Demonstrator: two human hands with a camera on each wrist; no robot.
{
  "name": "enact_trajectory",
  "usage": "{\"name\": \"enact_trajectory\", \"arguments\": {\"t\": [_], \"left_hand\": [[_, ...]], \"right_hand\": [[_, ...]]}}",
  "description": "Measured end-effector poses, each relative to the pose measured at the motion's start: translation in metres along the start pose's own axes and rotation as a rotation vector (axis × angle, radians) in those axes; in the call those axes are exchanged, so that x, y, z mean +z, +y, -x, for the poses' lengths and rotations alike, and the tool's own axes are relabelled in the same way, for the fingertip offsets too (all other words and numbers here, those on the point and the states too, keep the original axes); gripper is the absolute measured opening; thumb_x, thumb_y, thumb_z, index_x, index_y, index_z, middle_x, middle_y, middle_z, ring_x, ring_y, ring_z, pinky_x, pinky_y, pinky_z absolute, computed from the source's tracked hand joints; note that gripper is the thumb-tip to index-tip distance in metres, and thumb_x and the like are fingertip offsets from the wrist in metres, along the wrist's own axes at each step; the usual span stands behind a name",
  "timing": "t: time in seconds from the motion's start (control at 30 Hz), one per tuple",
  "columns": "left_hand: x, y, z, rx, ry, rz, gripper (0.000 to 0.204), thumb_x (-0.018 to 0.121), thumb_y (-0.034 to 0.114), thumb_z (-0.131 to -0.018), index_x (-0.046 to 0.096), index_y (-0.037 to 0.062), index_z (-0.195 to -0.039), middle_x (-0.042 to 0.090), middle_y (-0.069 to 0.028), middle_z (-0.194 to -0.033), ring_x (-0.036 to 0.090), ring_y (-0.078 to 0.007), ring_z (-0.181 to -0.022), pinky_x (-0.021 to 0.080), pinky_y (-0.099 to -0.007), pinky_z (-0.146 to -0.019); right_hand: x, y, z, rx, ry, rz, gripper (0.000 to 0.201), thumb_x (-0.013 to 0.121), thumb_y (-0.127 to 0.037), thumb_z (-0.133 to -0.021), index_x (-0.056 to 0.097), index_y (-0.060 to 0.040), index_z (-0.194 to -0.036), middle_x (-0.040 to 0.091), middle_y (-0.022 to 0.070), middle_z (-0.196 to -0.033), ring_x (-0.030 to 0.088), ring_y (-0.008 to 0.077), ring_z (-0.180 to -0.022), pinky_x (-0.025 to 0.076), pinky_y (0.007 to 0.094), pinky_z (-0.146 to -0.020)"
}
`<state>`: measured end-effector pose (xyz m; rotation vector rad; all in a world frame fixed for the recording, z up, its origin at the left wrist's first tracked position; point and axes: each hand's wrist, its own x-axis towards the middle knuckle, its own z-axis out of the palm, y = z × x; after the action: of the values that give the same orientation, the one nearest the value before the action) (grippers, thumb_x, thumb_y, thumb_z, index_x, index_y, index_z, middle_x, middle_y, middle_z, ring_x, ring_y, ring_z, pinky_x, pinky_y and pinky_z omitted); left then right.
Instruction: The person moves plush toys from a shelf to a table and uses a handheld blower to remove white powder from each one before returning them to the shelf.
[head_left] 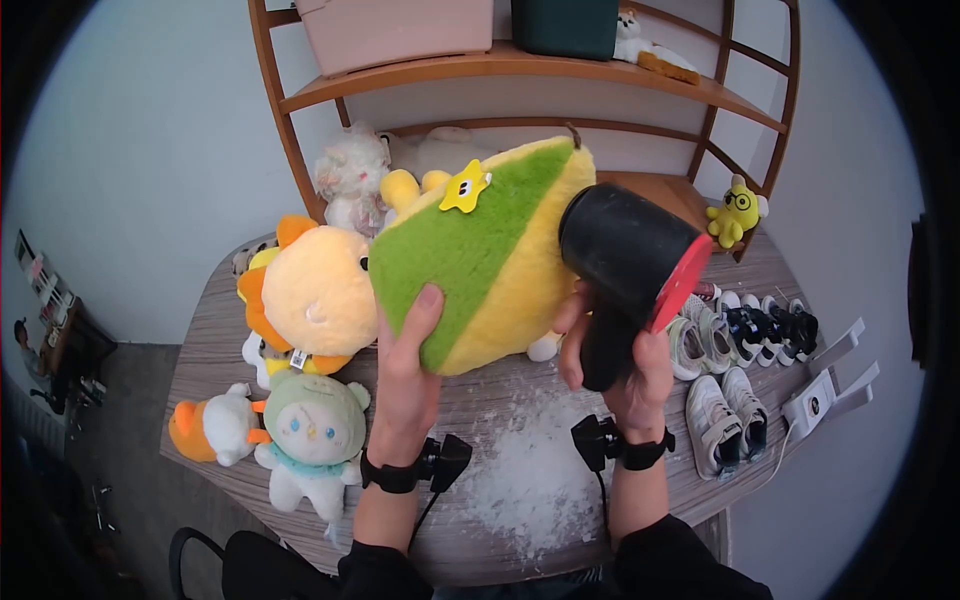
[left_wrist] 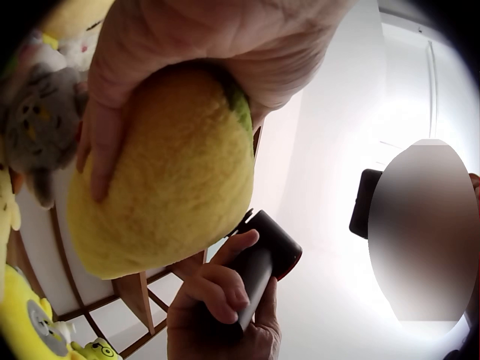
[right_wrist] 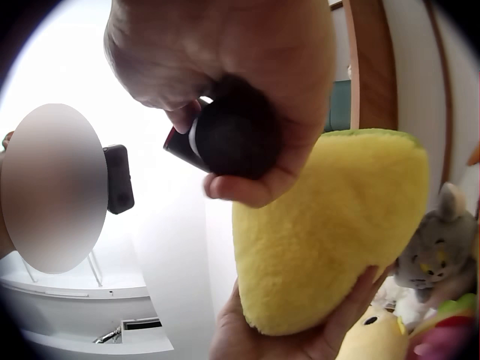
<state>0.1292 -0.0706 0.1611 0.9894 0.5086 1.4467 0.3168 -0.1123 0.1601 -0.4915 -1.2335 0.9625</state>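
My left hand [head_left: 408, 340] grips a green and yellow fruit-shaped plush toy [head_left: 480, 250] by its lower end, thumb over the green side. The plush has a brown stem at the top and a small yellow star on its face. In the right wrist view, fingers spread along the underside of the plush [right_wrist: 330, 232]. My right hand [head_left: 640, 375] holds a black hair dryer [head_left: 625, 250] with a red back end, fingers wrapped round its handle. The dryer's front overlaps the yellow side of the plush in the head view. Both are lifted above the table [head_left: 440, 535].
White flaky bits [head_left: 535, 470] lie scattered on the table. Plush toys, including an orange-eared one [head_left: 315, 290] and a green-hooded one [head_left: 315, 430], crowd the left. Several shoes [head_left: 720, 420] and a white router-like device [head_left: 815, 405] sit right. A wooden shelf [head_left: 540, 65] stands behind.
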Motion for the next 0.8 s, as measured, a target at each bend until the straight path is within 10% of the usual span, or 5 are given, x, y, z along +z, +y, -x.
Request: {"name": "enact_trajectory", "arguments": {"t": [0.8], "left_hand": [[-0.01,0.009,-0.001,-0.052,0.035,0.385,0.051,0.042,0.04,-0.105,0.043,0.0048,-0.142,0.057,-0.0095,-0.136,0.059,-0.0218,-0.12,0.051,-0.0385,-0.097]], "right_hand": [[-0.009,-0.012,0.011,0.297,-0.313,0.14,0.037,0.057,-0.026,-0.096,0.057,0.0027,-0.119,0.061,0.006,-0.081,0.047,0.009,-0.054,0.036,0.0235,-0.051]]}}
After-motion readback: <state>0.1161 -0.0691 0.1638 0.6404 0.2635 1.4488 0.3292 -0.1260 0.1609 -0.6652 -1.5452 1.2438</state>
